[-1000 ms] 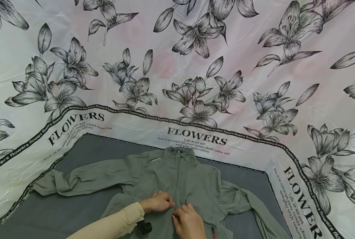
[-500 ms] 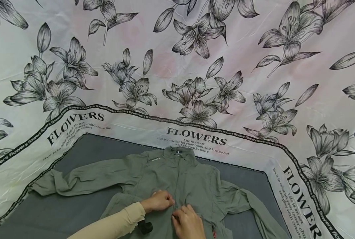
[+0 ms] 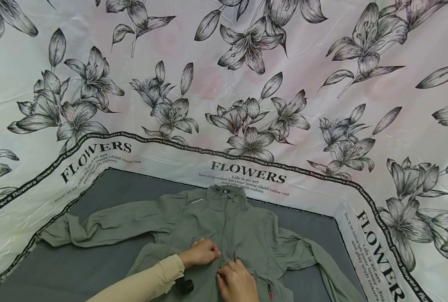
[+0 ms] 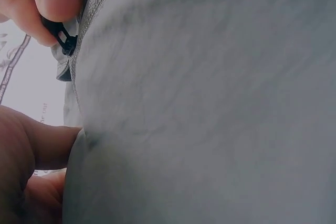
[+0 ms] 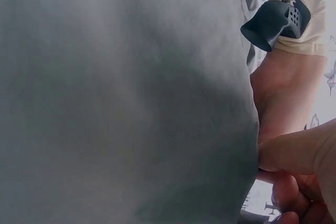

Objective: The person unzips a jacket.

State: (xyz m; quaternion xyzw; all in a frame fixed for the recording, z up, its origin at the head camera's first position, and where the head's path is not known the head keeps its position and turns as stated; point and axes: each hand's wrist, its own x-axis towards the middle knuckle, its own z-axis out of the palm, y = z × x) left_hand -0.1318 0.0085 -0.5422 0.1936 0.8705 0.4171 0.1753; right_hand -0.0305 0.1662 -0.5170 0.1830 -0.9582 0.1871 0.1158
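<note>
A grey-green jacket (image 3: 246, 226) lies spread front up on the dark grey surface, collar away from me and sleeves out to both sides. My left hand (image 3: 200, 253) pinches the front fabric beside the centre zip; in the left wrist view its thumb (image 4: 52, 145) presses at the cloth's edge. Just nearer to me, my right hand (image 3: 239, 282) grips the black zipper pull (image 4: 68, 45), which shows at the zipper tape (image 4: 97, 1) in the left wrist view. In the right wrist view the jacket cloth hides much of both hands.
The dark grey surface (image 3: 58, 272) has a white border printed with FLOWERS (image 3: 248, 172). Flower-patterned fabric (image 3: 194, 25) rises behind it. A black wrist camera (image 3: 185, 287) sits under the left forearm's beige sleeve (image 3: 144, 280). A red pull (image 3: 270, 293) hangs at the jacket's side pocket.
Both hands stay almost in place at the zip. The right hand has shifted very slightly to the left; the jacket lies as before.
</note>
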